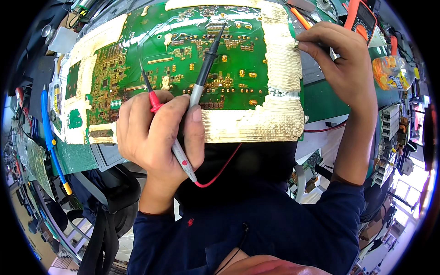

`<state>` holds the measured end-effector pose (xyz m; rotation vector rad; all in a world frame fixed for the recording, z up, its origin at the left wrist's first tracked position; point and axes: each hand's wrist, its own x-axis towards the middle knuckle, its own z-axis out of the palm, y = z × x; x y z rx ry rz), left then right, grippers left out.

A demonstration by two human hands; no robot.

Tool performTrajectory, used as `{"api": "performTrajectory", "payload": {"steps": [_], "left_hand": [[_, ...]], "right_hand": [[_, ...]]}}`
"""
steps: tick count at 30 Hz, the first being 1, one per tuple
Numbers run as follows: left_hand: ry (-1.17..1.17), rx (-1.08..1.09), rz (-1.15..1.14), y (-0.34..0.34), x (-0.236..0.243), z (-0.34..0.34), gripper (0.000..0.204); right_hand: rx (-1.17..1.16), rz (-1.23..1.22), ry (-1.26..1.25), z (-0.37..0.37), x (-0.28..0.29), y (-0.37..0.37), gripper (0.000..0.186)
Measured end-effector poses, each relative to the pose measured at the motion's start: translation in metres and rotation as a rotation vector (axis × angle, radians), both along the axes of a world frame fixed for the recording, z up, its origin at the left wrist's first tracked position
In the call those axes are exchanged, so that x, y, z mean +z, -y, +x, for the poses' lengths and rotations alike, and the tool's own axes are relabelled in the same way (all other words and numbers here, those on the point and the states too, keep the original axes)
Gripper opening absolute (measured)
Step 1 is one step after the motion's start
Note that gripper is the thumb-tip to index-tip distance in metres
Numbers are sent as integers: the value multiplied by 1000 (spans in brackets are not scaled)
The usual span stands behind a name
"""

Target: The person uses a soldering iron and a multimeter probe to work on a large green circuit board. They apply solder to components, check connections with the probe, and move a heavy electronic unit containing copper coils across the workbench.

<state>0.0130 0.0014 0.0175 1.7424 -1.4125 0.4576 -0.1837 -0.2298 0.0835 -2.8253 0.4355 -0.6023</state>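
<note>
A large green circuit board point(215, 94) lies tilted in front of me, packed with small parts and traces. Thick cream-coloured sealant point(243, 126) borders most of it. My left hand point(158, 133) is closed around two multimeter probes, one with a red collar point(154, 101) and one with a grey-and-black body point(204, 75). Both probe tips point away from me over the board; whether either touches it I cannot tell. At the board's right edge, my right hand point(343, 59) pinches the rim between thumb and forefinger.
An orange multimeter point(362, 20) stands at the far right, near an orange-handled tool point(300, 18). A clear snack bag or bottle-like orange package point(392, 73) lies beyond my right forearm. On the left are a blue pen-like tool point(50, 130) and the green mat point(78, 158). A red lead point(224, 167) hangs below the board.
</note>
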Motion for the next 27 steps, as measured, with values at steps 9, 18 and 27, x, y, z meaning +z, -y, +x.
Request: {"api": "performTrajectory", "payload": {"steps": [9, 18, 27], "left_hand": [[7, 12, 32, -1, 1, -2, 16], [12, -11, -6, 0, 0, 0, 14], [18, -7, -20, 2, 0, 0, 15]], "right_hand": [[5, -181, -102, 1, 11, -2, 11], [-76, 192, 233, -10, -34, 0, 13], [-95, 168, 146, -8, -28, -2, 16]]}}
